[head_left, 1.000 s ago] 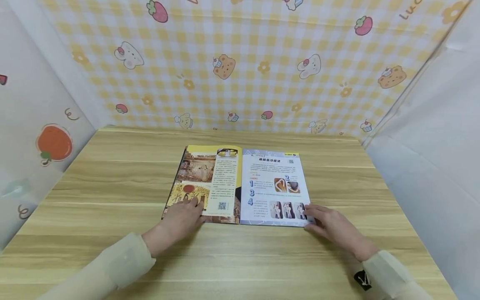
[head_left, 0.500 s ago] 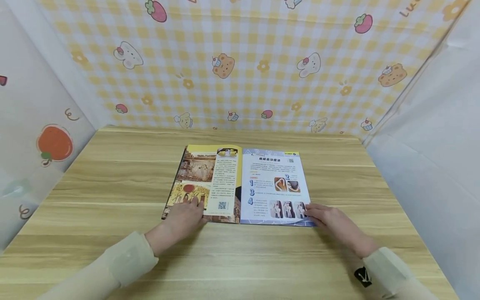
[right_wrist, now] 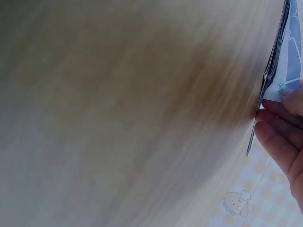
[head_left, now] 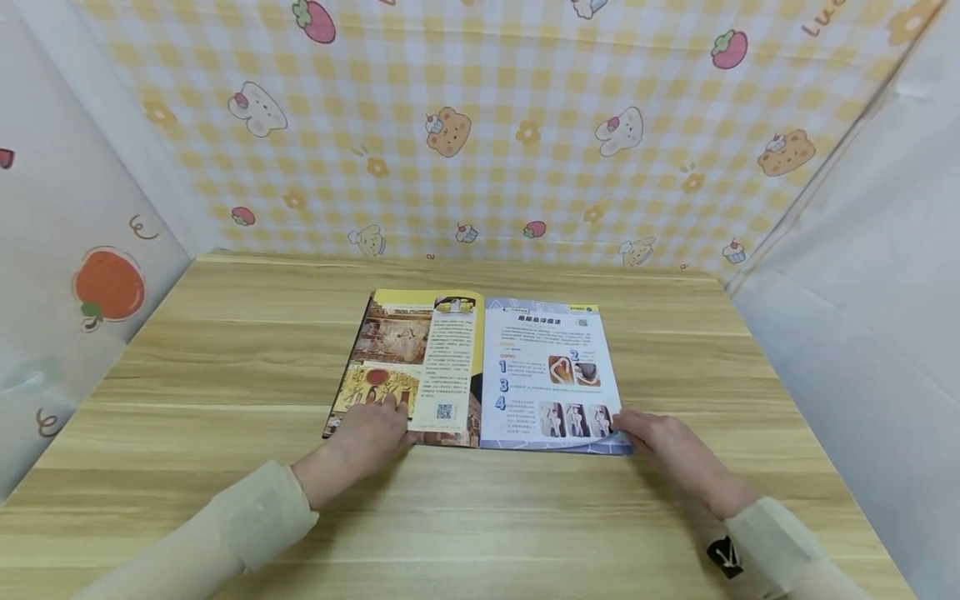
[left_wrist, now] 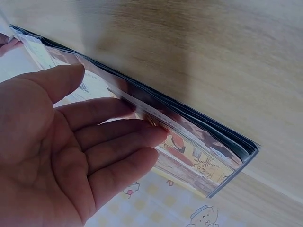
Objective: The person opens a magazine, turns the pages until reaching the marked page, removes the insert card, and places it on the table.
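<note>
An open magazine [head_left: 450, 367] lies on the wooden table, with photos on its left page and numbered steps on its right page [head_left: 551, 342]. My left hand [head_left: 366, 440] rests its fingertips on the lower part of the left page; in the left wrist view the fingers of this hand [left_wrist: 113, 146] are loosely extended over the page. At the lower right corner, my right hand [head_left: 671, 446] pinches the page edge. The right wrist view shows that corner between thumb [right_wrist: 292, 100] and index finger, slightly raised, with the other fingertips at the magazine's edge.
Bare wooden tabletop [head_left: 480, 517] surrounds the magazine. A yellow checked backdrop [head_left: 487, 167] with cartoon prints stands behind the table. Pale sheets hang at the left [head_left: 45, 208] and right [head_left: 885, 333] sides.
My right thumb has drawn in to the page, and the lower right corner has lifted and curled, showing blue beneath it. My left hand stays almost still.
</note>
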{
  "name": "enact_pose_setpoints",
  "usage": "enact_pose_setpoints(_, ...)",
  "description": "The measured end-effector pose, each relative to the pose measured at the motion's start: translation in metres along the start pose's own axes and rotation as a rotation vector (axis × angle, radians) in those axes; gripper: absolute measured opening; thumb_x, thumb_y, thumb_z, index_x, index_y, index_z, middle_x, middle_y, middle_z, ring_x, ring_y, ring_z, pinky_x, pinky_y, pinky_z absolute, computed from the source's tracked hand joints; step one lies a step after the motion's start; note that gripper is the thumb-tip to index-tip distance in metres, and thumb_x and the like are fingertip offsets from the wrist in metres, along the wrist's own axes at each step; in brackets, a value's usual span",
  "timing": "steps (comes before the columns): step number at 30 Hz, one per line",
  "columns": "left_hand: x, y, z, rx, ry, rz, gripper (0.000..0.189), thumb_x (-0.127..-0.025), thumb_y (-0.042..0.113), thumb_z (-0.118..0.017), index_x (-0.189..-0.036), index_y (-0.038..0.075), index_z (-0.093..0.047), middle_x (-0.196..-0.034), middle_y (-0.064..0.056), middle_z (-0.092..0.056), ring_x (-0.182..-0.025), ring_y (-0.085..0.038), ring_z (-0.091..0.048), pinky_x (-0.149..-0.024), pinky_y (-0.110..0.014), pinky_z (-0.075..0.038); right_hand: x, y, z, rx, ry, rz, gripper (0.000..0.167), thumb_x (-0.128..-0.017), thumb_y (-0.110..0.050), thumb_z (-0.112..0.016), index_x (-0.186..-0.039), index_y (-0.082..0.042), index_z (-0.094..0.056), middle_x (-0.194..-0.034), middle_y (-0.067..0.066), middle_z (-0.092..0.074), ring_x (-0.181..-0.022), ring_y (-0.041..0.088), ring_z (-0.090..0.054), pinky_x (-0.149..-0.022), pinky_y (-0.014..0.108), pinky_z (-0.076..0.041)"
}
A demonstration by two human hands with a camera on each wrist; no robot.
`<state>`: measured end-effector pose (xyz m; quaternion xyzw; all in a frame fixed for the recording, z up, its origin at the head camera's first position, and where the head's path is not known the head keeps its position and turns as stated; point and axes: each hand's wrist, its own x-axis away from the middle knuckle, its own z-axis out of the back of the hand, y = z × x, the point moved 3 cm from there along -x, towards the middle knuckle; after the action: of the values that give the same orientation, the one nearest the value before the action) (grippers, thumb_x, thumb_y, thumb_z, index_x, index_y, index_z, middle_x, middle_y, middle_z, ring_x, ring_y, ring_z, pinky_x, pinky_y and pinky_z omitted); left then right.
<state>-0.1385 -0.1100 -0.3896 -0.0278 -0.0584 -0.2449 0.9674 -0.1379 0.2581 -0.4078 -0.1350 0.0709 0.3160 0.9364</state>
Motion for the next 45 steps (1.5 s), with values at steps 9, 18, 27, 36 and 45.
enact_pose_setpoints(9,0.001,-0.001,0.001,0.015,0.001,-0.005,0.041,-0.088,0.031,-0.064,-0.101,-0.008,-0.063,-0.084,-0.018,-0.061,-0.068,-0.029,-0.06,-0.059,-0.042,-0.053,0.003,-0.001,0.001,0.017,0.083,0.03,0.025,-0.078,0.007,-0.067,-0.098,-0.008,-0.068,-0.093,0.005,-0.072,-0.083,0.02,-0.07,-0.072,0.032,-0.056)
enact_pose_setpoints(18,-0.002,-0.004,0.004,0.056,-0.013,-0.014,0.033,-0.088,0.03,-0.065,-0.077,0.0,-0.058,-0.066,-0.008,-0.052,-0.056,-0.02,-0.049,-0.049,-0.036,-0.047,0.006,-0.002,0.004,0.031,0.128,0.018,0.021,-0.078,0.003,-0.07,-0.094,-0.011,-0.068,-0.091,0.002,-0.073,-0.081,0.018,-0.07,-0.069,0.029,-0.056)
enact_pose_setpoints(27,-0.01,-0.003,0.01,0.114,-0.022,0.042,0.031,-0.089,0.028,-0.064,-0.069,0.004,-0.057,-0.061,-0.006,-0.054,-0.05,-0.017,-0.047,-0.047,-0.038,-0.048,0.008,-0.002,0.006,0.048,0.178,0.034,0.024,-0.074,0.004,-0.073,-0.091,-0.011,-0.067,-0.089,0.001,-0.073,-0.079,0.017,-0.069,-0.067,0.029,-0.056)
enact_pose_setpoints(36,-0.025,0.023,0.012,0.112,0.096,-0.063,0.031,-0.089,0.031,-0.063,-0.095,0.0,-0.063,-0.09,-0.011,-0.065,-0.073,-0.023,-0.063,-0.06,-0.035,-0.055,0.009,-0.003,0.009,0.027,0.215,-0.004,0.026,-0.074,0.005,-0.072,-0.095,-0.009,-0.069,-0.094,0.005,-0.072,-0.084,0.022,-0.07,-0.071,0.033,-0.057)
enact_pose_setpoints(45,-0.051,0.074,0.008,0.137,0.074,-0.185,0.043,-0.092,0.036,-0.058,-0.117,0.001,-0.061,-0.114,-0.012,-0.064,-0.1,-0.024,-0.063,-0.077,-0.036,-0.055,0.009,-0.004,0.012,0.026,0.268,0.022,0.03,-0.071,0.008,-0.073,-0.096,-0.008,-0.069,-0.094,0.005,-0.072,-0.083,0.022,-0.07,-0.07,0.033,-0.056)
